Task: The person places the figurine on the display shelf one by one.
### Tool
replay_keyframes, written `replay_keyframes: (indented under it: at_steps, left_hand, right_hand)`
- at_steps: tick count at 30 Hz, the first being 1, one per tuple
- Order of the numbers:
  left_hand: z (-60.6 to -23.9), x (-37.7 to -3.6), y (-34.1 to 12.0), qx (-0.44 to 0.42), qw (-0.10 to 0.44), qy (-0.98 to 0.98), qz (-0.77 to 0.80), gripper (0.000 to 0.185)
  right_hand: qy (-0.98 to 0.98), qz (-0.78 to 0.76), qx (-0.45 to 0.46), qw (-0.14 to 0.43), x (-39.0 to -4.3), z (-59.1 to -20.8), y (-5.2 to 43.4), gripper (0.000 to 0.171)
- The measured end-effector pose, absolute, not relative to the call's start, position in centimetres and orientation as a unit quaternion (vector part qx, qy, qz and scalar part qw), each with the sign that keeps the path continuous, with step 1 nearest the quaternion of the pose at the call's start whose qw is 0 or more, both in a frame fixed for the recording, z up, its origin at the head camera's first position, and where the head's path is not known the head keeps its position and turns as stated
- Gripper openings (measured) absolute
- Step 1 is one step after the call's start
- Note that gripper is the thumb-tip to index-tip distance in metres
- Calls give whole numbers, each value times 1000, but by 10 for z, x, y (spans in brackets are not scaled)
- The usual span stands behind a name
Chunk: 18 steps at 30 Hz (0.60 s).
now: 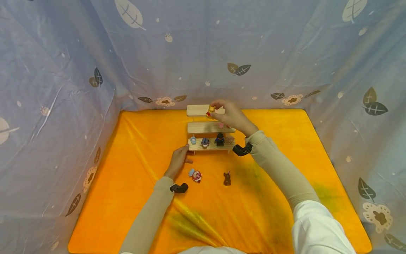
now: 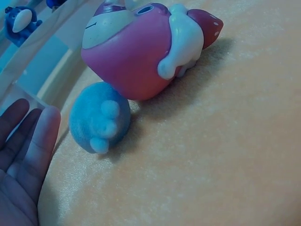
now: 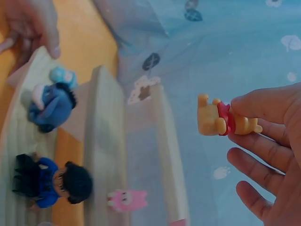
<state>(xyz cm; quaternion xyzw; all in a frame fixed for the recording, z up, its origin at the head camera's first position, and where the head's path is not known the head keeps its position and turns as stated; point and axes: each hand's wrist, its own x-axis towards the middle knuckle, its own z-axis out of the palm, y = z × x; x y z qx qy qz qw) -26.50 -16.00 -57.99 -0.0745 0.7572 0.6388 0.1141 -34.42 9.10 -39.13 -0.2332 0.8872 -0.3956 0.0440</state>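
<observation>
Between thumb and fingers, my right hand (image 1: 233, 116) pinches a small Winnie the Pooh figurine (image 3: 214, 120), yellow with a red shirt. It is held up by the top board of a three-tier wooden display stand (image 1: 203, 127); in the right wrist view it lies sideways, clear of the boards. My left hand (image 1: 178, 161) touches the left end of the lowest board, its fingers fairly straight in the left wrist view. On that board stand a pale blue figurine (image 1: 193, 140), an Eeyore figurine (image 1: 204, 142), a dark-haired doll in blue (image 1: 219, 139) and a brownish figurine (image 1: 231, 140).
A pink figurine (image 3: 128, 200) stands on the middle board. On the yellow cloth (image 1: 142, 151) before the stand lie a pink-and-white figurine (image 2: 131, 56), a fuzzy blue one (image 2: 99, 117) and a brown one (image 1: 227, 179). Patterned curtains (image 1: 203, 53) hang around the table.
</observation>
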Motion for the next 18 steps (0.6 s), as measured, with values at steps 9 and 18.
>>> replay_keyframes:
  at_steps: [9,18]
  left_hand:
    - [-580,-264,-160,-74,110,757,640,64]
    - [-577,-266,-161,-78,120,752,643,64]
  right_hand:
    - [909,-317,-268,44,-349,-414,83,38]
    - [911,-305,-275,32,-350,-424,80,35]
